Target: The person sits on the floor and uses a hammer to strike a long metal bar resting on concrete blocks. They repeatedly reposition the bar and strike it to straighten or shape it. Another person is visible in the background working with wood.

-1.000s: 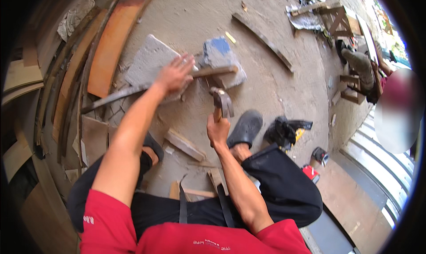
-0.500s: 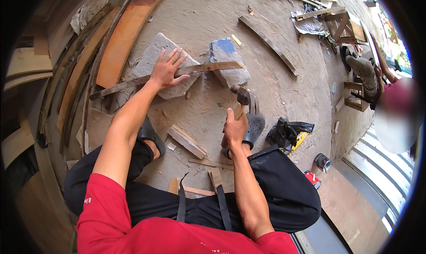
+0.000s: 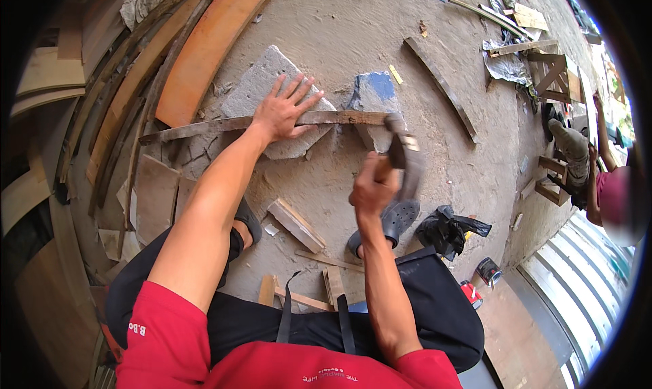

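Fingers of the left hand (image 3: 280,117) are spread wide and flat, palm down across a narrow wooden strip (image 3: 204,129); they rest there rather than grip, and their tips reach over a pale, pitted slab (image 3: 268,70) toward its right corner. The strip crosses the slab just below its left and right corners. Its left end juts well past the slab's left corner, while its right end lies over the middle of a smaller block (image 3: 365,98) that has a blue patch near its far edge.

Fingers of the right hand (image 3: 372,187) are closed around the handle of a hammer (image 3: 407,158). The hammer's head is blurred and shows near the block's right edge, by the strip's right end; whether it touches the strip, I cannot tell.

A short wooden piece (image 3: 296,226) lies on the floor (image 3: 319,15) between the person's feet. A black plastic bag (image 3: 448,231) sits just beside the right clog (image 3: 402,219), with a can (image 3: 487,270) near it. Past the block's far right corner lie a small yellow piece (image 3: 395,75) and a dark bar (image 3: 445,94). An orange board (image 3: 210,53) lies left of the slab.
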`<state>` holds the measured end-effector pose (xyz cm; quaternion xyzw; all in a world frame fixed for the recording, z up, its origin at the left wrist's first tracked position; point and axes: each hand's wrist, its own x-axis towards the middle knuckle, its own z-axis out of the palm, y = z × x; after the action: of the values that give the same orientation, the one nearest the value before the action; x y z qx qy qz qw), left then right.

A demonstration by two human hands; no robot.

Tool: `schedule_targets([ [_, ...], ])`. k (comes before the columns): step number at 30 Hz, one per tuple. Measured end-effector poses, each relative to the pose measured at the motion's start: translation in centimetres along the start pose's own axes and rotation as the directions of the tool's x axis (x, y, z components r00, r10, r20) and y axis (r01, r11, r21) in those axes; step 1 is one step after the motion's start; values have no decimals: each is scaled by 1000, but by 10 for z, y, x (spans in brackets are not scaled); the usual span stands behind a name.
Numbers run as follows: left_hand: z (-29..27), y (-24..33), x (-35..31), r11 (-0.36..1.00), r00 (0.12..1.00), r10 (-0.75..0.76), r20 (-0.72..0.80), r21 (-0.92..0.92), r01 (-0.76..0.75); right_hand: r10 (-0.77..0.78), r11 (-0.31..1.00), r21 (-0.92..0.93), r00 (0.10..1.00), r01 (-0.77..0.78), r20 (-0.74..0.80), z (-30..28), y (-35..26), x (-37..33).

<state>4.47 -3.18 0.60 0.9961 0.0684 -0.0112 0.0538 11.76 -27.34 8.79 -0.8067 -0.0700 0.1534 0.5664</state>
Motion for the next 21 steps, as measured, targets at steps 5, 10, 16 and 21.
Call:
schedule_targets([
  [5, -7, -7, 7, 998, 998, -47, 44, -27, 48, 161, 955, -260, 986, -142, 53, 3, 8, -7],
  [10, 2, -4, -5, 999, 999, -40, 9, -29, 40, -100, 981, -164, 995, 103, 29, 1, -31, 0],
  [16, 3, -2, -1, 998, 999, -46, 7, -41, 47, -258, 930, -242, 961, 275, 102, 13, -70, 17],
  [21, 1, -3, 1, 999, 998, -48, 27, -15, 49, 73, 847, -531, 985, 21, 154, 1, -27, 24],
])
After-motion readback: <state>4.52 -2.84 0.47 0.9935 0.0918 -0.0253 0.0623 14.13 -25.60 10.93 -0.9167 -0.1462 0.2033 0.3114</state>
